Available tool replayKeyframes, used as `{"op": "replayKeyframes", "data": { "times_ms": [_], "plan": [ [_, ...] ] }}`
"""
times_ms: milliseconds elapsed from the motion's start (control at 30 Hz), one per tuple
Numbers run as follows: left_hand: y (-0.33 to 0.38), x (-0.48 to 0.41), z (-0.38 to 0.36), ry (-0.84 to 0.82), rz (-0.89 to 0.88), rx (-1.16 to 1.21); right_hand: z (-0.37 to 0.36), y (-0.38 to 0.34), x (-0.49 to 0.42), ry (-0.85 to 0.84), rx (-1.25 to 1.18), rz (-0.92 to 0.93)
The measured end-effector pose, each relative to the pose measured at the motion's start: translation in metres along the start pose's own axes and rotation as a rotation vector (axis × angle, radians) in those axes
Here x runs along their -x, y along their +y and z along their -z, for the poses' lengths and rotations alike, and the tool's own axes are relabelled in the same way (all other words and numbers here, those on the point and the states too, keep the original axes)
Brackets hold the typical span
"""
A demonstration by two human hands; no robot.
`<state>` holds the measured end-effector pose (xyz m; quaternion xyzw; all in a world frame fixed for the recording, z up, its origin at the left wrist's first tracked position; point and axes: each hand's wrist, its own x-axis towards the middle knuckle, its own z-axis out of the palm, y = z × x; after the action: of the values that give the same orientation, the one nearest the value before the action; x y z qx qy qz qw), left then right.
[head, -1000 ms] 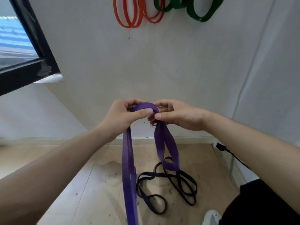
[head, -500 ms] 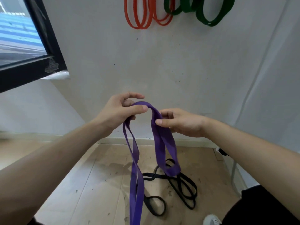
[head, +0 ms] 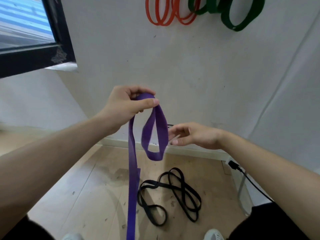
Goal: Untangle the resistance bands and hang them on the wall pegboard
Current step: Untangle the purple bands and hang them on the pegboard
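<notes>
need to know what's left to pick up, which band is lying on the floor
The black band, tangled on the floor. The left hand holds the purple band up; the orange bands and green bands hang on the wall.

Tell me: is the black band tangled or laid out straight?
Tangled: the black band lies on the floor in several loops crossing one another.
</notes>
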<state>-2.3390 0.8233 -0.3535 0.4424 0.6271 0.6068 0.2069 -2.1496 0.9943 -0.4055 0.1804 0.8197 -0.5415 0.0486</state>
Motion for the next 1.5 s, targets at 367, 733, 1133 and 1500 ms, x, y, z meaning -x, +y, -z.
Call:
{"op": "replayKeyframes", "data": {
  "times_ms": [367, 733, 1133, 1500],
  "plan": [
    [0.008, -0.001, 0.017, 0.070, -0.071, 0.132, -0.024, 0.016, -0.023, 0.117, 0.121, -0.043],
    [0.009, -0.001, 0.036, 0.130, -0.076, 0.139, -0.036, 0.007, -0.044, -0.040, 0.242, 0.042],
    [-0.028, -0.006, 0.072, 0.108, 0.108, -0.118, 0.044, 0.003, 0.011, 0.097, -0.308, -0.031],
    [-0.030, -0.011, 0.059, 0.010, 0.119, -0.161, 0.047, -0.005, 0.004, 0.871, -0.199, 0.033]
  ]
}}
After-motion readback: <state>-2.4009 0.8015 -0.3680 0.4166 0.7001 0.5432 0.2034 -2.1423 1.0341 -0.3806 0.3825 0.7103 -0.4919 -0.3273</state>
